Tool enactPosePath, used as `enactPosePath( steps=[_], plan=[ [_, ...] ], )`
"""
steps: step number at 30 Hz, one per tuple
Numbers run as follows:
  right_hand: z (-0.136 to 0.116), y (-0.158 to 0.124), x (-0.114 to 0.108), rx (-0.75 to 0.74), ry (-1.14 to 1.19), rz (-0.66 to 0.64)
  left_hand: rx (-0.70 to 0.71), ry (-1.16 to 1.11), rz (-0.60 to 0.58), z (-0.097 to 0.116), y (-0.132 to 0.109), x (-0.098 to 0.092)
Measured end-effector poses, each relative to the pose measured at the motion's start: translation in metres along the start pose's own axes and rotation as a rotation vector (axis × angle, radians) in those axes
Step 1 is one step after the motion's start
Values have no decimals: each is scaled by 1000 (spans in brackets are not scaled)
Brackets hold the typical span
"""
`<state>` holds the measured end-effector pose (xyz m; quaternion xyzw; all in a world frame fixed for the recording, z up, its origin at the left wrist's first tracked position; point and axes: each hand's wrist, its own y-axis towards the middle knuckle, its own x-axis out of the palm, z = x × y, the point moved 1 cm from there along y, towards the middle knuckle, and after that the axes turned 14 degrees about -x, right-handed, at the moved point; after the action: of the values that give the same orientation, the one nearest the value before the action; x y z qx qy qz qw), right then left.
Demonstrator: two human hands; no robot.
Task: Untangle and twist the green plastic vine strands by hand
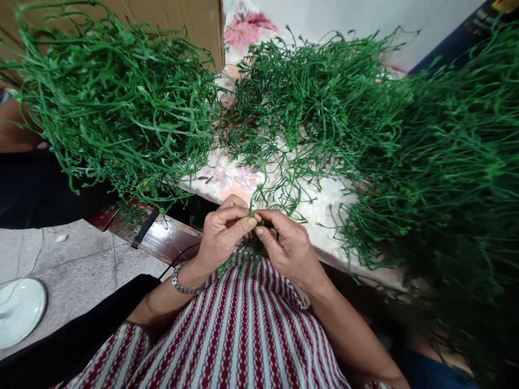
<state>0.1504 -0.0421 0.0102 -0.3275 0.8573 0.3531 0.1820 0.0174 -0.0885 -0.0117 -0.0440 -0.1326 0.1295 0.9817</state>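
Close to my body, at the table's near edge, my left hand (223, 232) pinches a thin green stem (251, 204), which looks like plastic, between thumb and fingers. A metal bracelet or watch band (178, 280) circles that wrist. Fingertip to fingertip with it, my right hand (288, 244) is closed in a pinch on the same green piece; the exact joint between them is hidden by the fingers. Just beyond lie loose branching green stems (287, 186) with small knobbed tips. More green stems hang below my hands, over the striped clothing.
A big tangle of thicker green stems (121, 108) rises at the left before a cardboard box (182, 21). Other heaps (336, 92) cover the back and right of the flower-patterned tabletop (239, 175). Another person's arm (18, 127) shows at far left. A white round base (22, 310) stands on the floor.
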Motion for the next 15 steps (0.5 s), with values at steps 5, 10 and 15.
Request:
enactPosePath(
  steps=[5, 10, 15],
  plan=[
    [3, 0, 1, 127, 100, -15, 53, 27, 90, 0, -3, 4],
    [4, 1, 3, 155, 130, -29, 153, 157, 23, 7, -8, 5],
    [6, -2, 3, 95, 162, -68, 83, -86, -57, 8, -6, 6]
  ],
)
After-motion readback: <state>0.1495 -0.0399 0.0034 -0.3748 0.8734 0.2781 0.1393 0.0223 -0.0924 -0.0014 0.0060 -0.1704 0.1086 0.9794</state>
